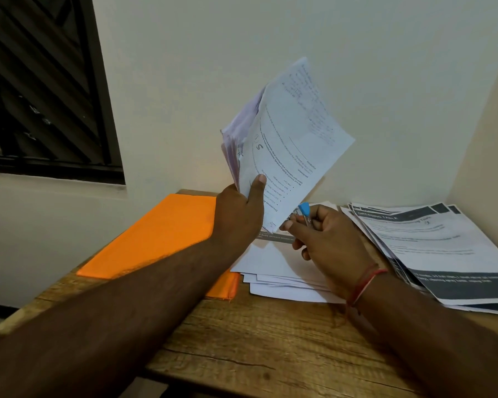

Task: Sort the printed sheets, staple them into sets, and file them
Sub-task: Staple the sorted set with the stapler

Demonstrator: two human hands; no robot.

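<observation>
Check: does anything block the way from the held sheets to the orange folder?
Nothing visible does. The left hand grips the white printed bundle upright above the wooden table; the flat orange folder lies just left, its top bare, only the left forearm crossing it.

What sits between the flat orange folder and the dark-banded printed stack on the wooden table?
A loose pile of plain white sheets, partly under the right hand, fills the gap from flat orange folder to dark-banded printed stack; head view.
</observation>
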